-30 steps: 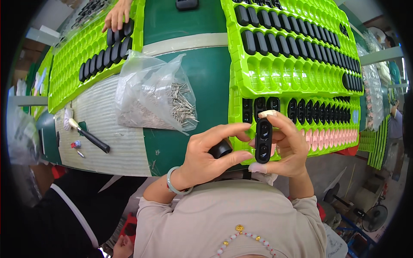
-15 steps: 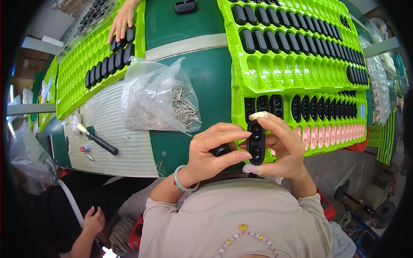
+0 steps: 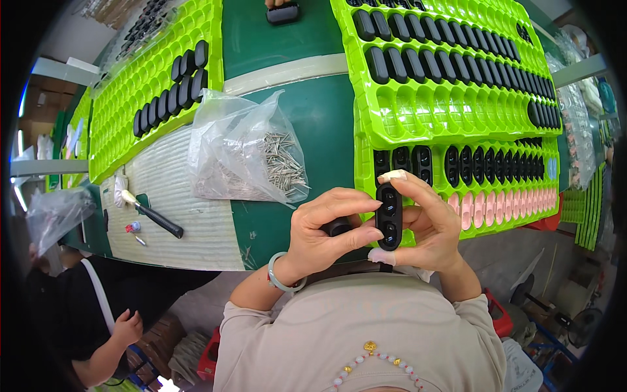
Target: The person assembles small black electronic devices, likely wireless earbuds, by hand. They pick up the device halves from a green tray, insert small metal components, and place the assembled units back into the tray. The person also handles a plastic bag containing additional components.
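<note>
Upright in front of my chest is a black earbud case insert [image 3: 390,217] with two glossy round wells. My right hand [image 3: 431,228] grips it by its top and bottom ends, with pale coverings on the thumb and a fingertip. From the other side my left hand [image 3: 323,228] brings its index fingertip and thumb to the insert's left edge. A rounded black piece [image 3: 336,227] is tucked in the left hand's curled fingers; most of it is hidden. Beyond my right hand, a green tray [image 3: 362,189] bears rows of black inserts and pink pieces.
Stacked green trays [image 3: 424,124] with black cases stand at right; another green tray [image 3: 117,130] is at left. A plastic bag [image 3: 222,163] of metal pins and a black-handled tool [image 3: 160,221] lie between. A co-worker's fingers [image 3: 277,3] touch a black case [image 3: 283,14].
The co-worker's hand has left the left green tray; fingers now touch the black case at the top. A person at lower left has shifted leftward. My hands keep nearly the same hold.
</note>
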The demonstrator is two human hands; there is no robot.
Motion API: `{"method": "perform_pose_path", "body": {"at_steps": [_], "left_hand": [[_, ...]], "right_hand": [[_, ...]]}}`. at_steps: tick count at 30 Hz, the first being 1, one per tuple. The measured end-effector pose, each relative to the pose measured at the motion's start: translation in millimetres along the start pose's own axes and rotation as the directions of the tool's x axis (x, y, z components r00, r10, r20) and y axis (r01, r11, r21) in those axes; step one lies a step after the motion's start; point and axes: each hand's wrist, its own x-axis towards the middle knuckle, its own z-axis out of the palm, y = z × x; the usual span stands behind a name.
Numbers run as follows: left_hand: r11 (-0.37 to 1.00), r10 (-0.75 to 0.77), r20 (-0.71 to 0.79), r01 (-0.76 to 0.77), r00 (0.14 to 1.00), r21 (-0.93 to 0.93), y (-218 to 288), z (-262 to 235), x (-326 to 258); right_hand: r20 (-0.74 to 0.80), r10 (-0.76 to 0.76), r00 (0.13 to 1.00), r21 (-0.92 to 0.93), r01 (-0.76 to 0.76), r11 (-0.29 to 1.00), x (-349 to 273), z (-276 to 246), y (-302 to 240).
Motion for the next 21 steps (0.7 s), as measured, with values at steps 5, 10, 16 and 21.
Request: {"method": "perform_pose_path", "body": {"at_steps": [5, 10, 16, 21], "left_hand": [[1.0, -0.002, -0.005, 0.002, 1.0, 0.004, 1.2, 0.5, 0.1], [1.0, -0.012, 0.0, 0.012, 1.0, 0.013, 1.5, 0.1, 0.6], [1.0, -0.003, 0.0, 0.003, 1.0, 0.028, 3.4, 0.5, 1.9], [1.0, -0.022, 0.015, 0.022, 1.0, -0.012, 0.7, -0.3, -0.5]], "right_hand": [[0.001, -0.006, 1.0, 0.018, 0.006, 1.0, 1.0, 1.1, -0.3], [0.005, 0.019, 1.0, 0.023, -0.019, 1.0, 0.4, 0.0, -0.7], [0.012, 0.026, 1.0, 0.046, -0.027, 0.999, 0.2, -0.1, 0.0], [0.001, 0.04, 0.999, 0.098, -0.04, 0.994, 0.2, -0.5, -0.5]]}}
